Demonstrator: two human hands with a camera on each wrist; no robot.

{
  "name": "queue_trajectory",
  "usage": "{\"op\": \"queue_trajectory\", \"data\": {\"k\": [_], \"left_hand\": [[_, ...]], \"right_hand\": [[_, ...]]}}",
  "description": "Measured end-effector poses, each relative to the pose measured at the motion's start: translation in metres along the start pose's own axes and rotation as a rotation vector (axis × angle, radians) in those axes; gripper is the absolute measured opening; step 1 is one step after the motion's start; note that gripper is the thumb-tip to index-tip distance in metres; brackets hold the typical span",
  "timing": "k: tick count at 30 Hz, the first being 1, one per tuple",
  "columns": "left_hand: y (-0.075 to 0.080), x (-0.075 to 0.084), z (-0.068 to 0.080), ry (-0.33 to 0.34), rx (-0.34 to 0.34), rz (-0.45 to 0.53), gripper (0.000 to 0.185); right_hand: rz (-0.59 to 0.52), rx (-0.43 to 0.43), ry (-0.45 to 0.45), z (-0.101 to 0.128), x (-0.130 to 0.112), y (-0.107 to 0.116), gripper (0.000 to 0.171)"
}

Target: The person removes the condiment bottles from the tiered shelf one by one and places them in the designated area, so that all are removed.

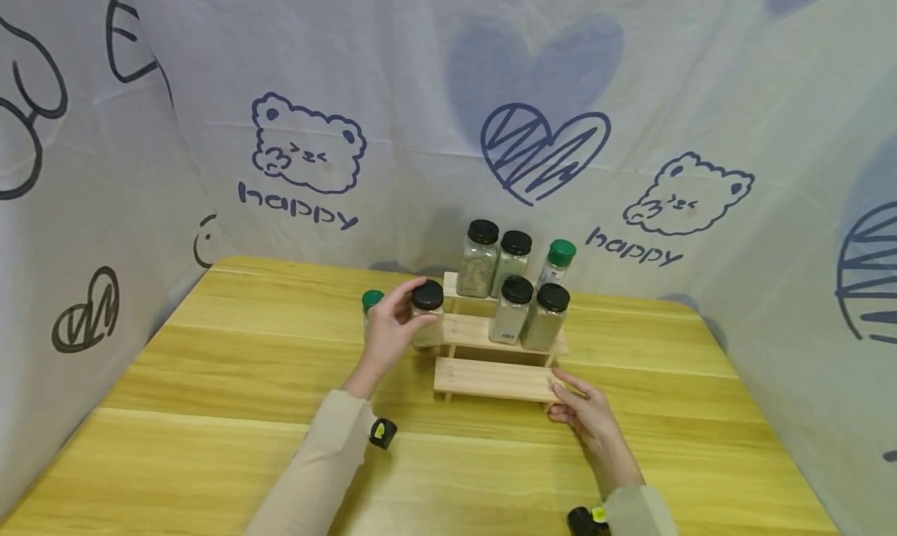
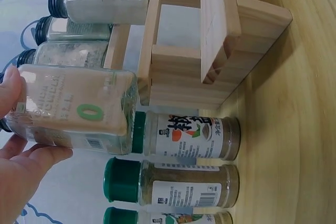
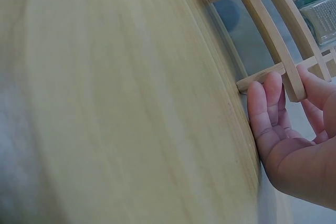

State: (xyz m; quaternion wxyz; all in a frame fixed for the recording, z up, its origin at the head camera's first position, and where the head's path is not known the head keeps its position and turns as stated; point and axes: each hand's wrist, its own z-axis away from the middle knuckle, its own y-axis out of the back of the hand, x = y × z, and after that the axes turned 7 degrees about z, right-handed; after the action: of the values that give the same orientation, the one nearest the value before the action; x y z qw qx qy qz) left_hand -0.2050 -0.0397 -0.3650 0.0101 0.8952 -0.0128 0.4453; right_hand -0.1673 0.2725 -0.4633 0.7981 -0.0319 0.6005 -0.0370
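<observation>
My left hand (image 1: 401,312) grips a black-lidded glass jar (image 1: 427,312) of pale powder at the left end of a wooden stepped rack (image 1: 490,380), by its middle step. In the left wrist view the left hand (image 2: 21,129) holds that jar (image 2: 73,111) just off the rack (image 2: 210,51). My right hand (image 1: 561,396) holds the right end of the lowest step between thumb and fingers. In the right wrist view the right hand (image 3: 293,92) has that board's end (image 3: 265,24) between the thumb and straight fingers (image 3: 265,103).
The rack's top step bears two black-lidded jars (image 1: 480,259) and a green-lidded one (image 1: 557,263). Two more black-lidded jars (image 1: 543,318) stand on the middle step. Several green-lidded spice jars (image 2: 191,136) stand on the wooden table (image 1: 210,411) left of the rack. Printed cloth walls enclose the table.
</observation>
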Motion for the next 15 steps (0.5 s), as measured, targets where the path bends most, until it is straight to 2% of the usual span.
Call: {"op": "queue_trajectory", "data": {"k": [8,15], "left_hand": [[0.0035,-0.0028,0.0037,0.021,-0.020,0.000,0.047],[0.0051,-0.0072,0.0081,0.072,-0.023,0.020,0.047]], "right_hand": [[0.015,0.008,0.006,-0.0015,0.0012,0.0003,0.040],[0.029,0.005,0.004,-0.0017,0.0009,0.0000,0.044]]}}
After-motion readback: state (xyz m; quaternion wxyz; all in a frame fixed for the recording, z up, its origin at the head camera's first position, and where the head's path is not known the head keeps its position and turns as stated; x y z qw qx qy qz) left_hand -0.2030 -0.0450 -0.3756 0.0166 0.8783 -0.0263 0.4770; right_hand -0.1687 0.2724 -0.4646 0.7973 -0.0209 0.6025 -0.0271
